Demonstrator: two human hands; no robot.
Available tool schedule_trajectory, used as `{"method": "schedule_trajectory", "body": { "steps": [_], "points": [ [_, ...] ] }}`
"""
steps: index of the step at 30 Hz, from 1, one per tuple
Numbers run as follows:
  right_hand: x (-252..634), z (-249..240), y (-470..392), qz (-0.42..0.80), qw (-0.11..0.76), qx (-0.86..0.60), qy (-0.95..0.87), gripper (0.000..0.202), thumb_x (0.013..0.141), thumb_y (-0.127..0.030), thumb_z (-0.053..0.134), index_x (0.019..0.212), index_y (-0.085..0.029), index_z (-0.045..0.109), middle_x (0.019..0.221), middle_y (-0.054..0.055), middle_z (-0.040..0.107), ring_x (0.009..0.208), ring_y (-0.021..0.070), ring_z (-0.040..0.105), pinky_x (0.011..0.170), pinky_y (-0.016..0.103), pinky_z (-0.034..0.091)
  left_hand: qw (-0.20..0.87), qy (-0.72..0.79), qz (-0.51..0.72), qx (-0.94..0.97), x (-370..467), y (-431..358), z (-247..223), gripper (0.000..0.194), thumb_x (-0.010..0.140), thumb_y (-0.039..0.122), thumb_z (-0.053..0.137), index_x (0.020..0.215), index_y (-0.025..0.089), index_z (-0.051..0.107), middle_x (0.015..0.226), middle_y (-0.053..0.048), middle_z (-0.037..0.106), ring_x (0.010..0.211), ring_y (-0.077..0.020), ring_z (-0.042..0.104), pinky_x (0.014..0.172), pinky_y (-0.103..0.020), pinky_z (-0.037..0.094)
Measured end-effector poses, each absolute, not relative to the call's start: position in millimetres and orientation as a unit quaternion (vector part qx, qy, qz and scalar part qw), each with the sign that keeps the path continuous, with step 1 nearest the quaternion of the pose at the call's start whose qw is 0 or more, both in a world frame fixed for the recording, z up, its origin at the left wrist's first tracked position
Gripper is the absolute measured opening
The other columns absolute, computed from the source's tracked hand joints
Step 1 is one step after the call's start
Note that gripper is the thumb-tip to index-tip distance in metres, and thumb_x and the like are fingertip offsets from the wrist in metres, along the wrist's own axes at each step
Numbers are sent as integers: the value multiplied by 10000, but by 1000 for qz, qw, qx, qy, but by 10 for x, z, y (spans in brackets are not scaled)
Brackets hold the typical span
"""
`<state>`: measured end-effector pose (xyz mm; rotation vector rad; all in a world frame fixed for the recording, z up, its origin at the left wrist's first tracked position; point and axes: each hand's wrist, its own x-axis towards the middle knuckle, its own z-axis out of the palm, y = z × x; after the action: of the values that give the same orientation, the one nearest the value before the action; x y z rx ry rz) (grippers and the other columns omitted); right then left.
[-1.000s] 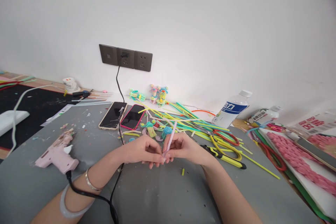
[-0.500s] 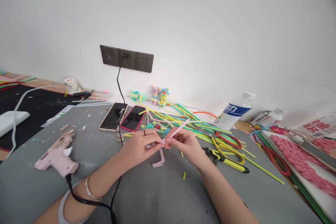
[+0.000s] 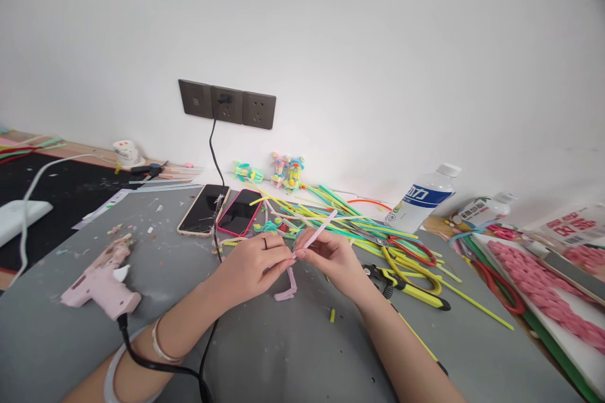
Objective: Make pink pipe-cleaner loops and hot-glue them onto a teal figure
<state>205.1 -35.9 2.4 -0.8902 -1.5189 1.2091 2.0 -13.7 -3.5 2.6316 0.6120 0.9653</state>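
Note:
Between my two hands is a pale pink pipe cleaner (image 3: 321,228), its straight end pointing up and right. My left hand (image 3: 258,262) pinches it from the left, with the fingertips close against those of the other hand. My right hand (image 3: 331,259) grips it between thumb and fingers. Below the fingertips a bent pale pink piece (image 3: 286,294) shows against the table; whether it joins the held one is hidden. Behind my hands lies a loose pile of yellow, green and white pipe cleaners (image 3: 350,221).
A pink hot glue gun (image 3: 101,280) lies left, its cord near my left forearm. Two phones (image 3: 201,211) lie behind it. To the right are yellow-handled pliers (image 3: 416,293), scissors (image 3: 437,280) and a bottle (image 3: 420,201). Small pipe-cleaner figures (image 3: 288,172) stand by the wall.
My hands stay together on the pink pipe cleaner, and its upper end has shifted slightly left and tilted steeper. More of the pliers shows beside my right forearm.

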Motion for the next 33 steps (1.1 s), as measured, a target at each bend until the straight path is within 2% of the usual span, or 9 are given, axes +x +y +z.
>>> {"method": "schedule_trajectory", "body": {
  "steps": [4,11,14,21,28,33],
  "points": [
    [2054,25,-362,511,480,-359,-617,177,826,-347,776,798,-180,725,774,32,643,746,173,593,706,310,499,193,212,325,901,30,-147,-9,281,995,164,441,772,166,613,748,-34,600,751,-161,557,687,-260,420],
    [2056,30,-385,542,471,-318,-619,112,881,-293,724,847,-187,711,829,23,610,710,143,603,619,263,488,531,285,302,739,74,-139,-4,306,935,409,566,787,157,654,749,-18,598,602,-116,527,517,-221,390],
    [2040,15,-397,542,475,-312,-619,75,899,-271,706,904,-197,702,856,18,594,703,129,598,611,250,483,621,274,293,673,79,-121,-35,337,920,450,593,793,144,654,726,-1,578,524,-83,492,496,-218,392],
    [2018,12,-404,518,517,-289,-617,86,923,-268,676,883,-198,648,886,29,597,785,147,598,715,281,514,682,273,317,600,104,-119,-33,370,883,475,657,758,126,663,717,0,565,504,-58,464,468,-208,339],
    [2018,34,-396,501,509,-302,-632,120,897,-307,705,883,-196,661,859,30,612,757,156,598,682,288,515,702,258,292,596,85,-138,-33,369,878,470,671,736,130,665,677,-7,569,531,-68,454,480,-205,319],
    [2035,57,-406,477,484,-305,-667,112,923,-296,674,881,-196,697,825,32,618,775,165,572,694,289,484,717,252,261,595,61,-132,-21,361,869,462,684,727,131,658,661,-6,568,556,-75,463,499,-204,318]
  ]
}}
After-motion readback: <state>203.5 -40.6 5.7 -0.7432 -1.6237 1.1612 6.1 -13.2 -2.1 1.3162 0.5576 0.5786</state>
